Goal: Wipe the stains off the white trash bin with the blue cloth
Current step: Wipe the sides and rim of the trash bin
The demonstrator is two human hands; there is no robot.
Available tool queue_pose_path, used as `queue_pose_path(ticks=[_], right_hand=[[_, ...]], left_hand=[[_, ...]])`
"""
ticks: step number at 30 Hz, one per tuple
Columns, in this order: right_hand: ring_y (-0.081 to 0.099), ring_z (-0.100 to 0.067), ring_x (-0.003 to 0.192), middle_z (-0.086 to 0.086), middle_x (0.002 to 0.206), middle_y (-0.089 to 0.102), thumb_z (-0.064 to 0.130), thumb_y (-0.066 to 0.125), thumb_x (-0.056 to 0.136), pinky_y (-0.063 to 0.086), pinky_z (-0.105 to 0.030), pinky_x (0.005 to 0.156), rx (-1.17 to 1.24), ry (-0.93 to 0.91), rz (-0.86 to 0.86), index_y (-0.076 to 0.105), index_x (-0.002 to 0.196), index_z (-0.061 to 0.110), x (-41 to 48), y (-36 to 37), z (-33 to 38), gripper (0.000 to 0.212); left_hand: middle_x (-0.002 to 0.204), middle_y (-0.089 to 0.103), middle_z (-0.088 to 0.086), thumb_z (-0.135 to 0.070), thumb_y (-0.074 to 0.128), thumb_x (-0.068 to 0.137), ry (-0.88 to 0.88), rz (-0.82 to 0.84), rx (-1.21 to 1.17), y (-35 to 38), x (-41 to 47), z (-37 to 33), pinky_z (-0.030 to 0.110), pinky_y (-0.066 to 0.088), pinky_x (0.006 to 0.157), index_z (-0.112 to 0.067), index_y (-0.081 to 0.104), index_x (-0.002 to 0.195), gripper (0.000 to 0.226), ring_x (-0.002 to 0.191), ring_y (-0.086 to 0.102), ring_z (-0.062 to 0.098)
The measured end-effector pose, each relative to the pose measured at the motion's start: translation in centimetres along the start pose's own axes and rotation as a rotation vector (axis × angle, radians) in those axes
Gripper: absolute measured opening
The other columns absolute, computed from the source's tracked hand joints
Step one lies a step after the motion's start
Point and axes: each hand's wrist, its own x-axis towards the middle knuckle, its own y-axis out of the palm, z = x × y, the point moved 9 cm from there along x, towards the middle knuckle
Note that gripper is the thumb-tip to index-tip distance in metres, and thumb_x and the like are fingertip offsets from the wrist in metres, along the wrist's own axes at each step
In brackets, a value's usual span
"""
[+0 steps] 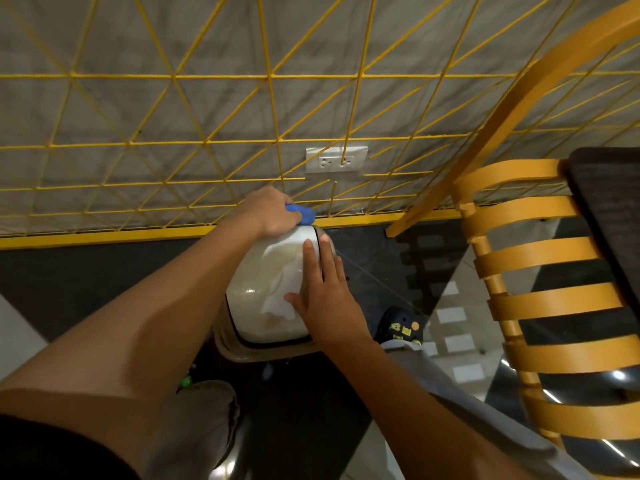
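Note:
The white trash bin stands on the dark floor below me, seen from above, with its domed lid showing pale smudges. My left hand is at the bin's far top edge and grips the blue cloth, of which only a small bunched part shows past the fingers. My right hand lies flat on the right side of the lid, fingers straight and pointing away from me.
A wall with a yellow wire grid and a power socket runs right behind the bin. An orange slatted chair stands at the right, beside a dark tabletop. My legs and a shoe are near the bin.

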Motion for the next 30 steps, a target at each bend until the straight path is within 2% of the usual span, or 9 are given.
queue_pose_path(ticks=[3,6,8,11,15,18,21,25,30], right_hand=[[-0.005,-0.030,0.145,0.002,0.156,-0.018,0.043,0.052,0.089,0.024,-0.046,0.113,0.011,0.008,0.013,-0.012,0.146,0.026,-0.2,-0.2,-0.1,0.088],[-0.003,-0.031,0.145,0.002,0.156,-0.019,0.043,0.051,0.090,0.025,-0.047,0.112,0.008,0.005,0.015,-0.012,0.147,0.026,-0.2,-0.3,0.0,0.087],[-0.003,-0.031,0.145,0.001,0.156,-0.019,0.043,0.051,0.090,0.024,-0.047,0.112,0.004,0.007,0.014,-0.012,0.147,0.025,-0.3,-0.4,0.1,0.087],[-0.002,-0.030,0.145,0.002,0.156,-0.019,0.043,0.051,0.090,0.027,-0.046,0.111,0.008,0.004,0.016,-0.011,0.147,0.025,-0.3,-0.4,0.1,0.086],[0.001,-0.029,0.145,0.000,0.157,-0.016,0.043,0.050,0.090,0.030,-0.042,0.110,-0.005,-0.006,0.004,-0.008,0.148,0.022,-0.4,-0.6,0.3,0.085],[0.002,-0.030,0.145,-0.001,0.157,-0.016,0.042,0.050,0.091,0.026,-0.041,0.112,-0.009,-0.014,0.003,-0.008,0.148,0.022,-0.4,-0.6,0.4,0.084],[0.001,-0.030,0.145,-0.001,0.157,-0.016,0.042,0.050,0.091,0.025,-0.042,0.113,-0.009,-0.021,-0.004,-0.007,0.148,0.021,-0.5,-0.6,0.5,0.084],[0.002,-0.028,0.145,-0.002,0.157,-0.014,0.041,0.052,0.090,0.029,-0.042,0.112,-0.007,-0.030,-0.018,-0.005,0.148,0.020,-0.5,-0.8,0.4,0.084],[0.006,-0.027,0.145,-0.002,0.157,-0.013,0.040,0.054,0.090,0.031,-0.042,0.111,0.010,-0.035,-0.023,-0.002,0.148,0.020,-0.4,-1.0,0.4,0.083]], left_hand=[[0.113,0.061,0.017,-0.027,0.049,0.089,-0.082,0.027,0.036,-0.6,-0.4,3.6,0.035,0.042,0.082,-0.013,0.065,0.109,0.030,0.102,0.055,0.033],[0.110,0.062,0.018,-0.025,0.048,0.089,-0.180,0.011,-0.014,-1.2,-1.0,7.1,0.032,0.039,0.075,-0.010,0.065,0.106,0.028,0.093,0.053,0.029],[0.112,0.060,0.017,-0.024,0.049,0.089,-0.213,-0.026,-0.060,-1.4,-1.4,7.8,0.033,0.039,0.078,-0.013,0.065,0.108,0.027,0.097,0.052,0.028],[0.107,0.050,0.013,-0.028,0.051,0.087,-0.092,-0.134,0.035,-1.6,-1.8,5.0,0.038,0.038,0.091,-0.023,0.064,0.113,0.030,0.112,0.044,0.033],[0.095,0.034,0.004,-0.027,0.053,0.085,0.116,-0.271,-0.007,-1.0,-3.3,-0.6,0.034,0.036,0.083,-0.023,0.065,0.112,0.030,0.101,0.043,0.030],[0.103,0.042,0.012,-0.028,0.049,0.089,0.077,-0.294,0.029,-1.3,-3.3,0.2,0.038,0.038,0.088,-0.022,0.061,0.119,0.033,0.104,0.043,0.033],[0.112,0.047,0.020,-0.028,0.048,0.090,-0.060,-0.381,0.095,-2.4,-3.9,4.2,0.040,0.037,0.092,-0.018,0.060,0.121,0.035,0.107,0.044,0.039],[0.115,0.046,0.022,-0.029,0.050,0.092,-0.267,-0.560,-0.258,-2.3,-7.7,9.7,0.038,0.037,0.096,-0.012,0.058,0.122,0.036,0.109,0.046,0.038],[0.129,0.046,0.018,-0.029,0.047,0.094,-0.694,-0.498,-0.925,4.3,-13.5,13.9,0.045,0.041,0.101,-0.012,0.051,0.129,0.039,0.114,0.051,0.033]])
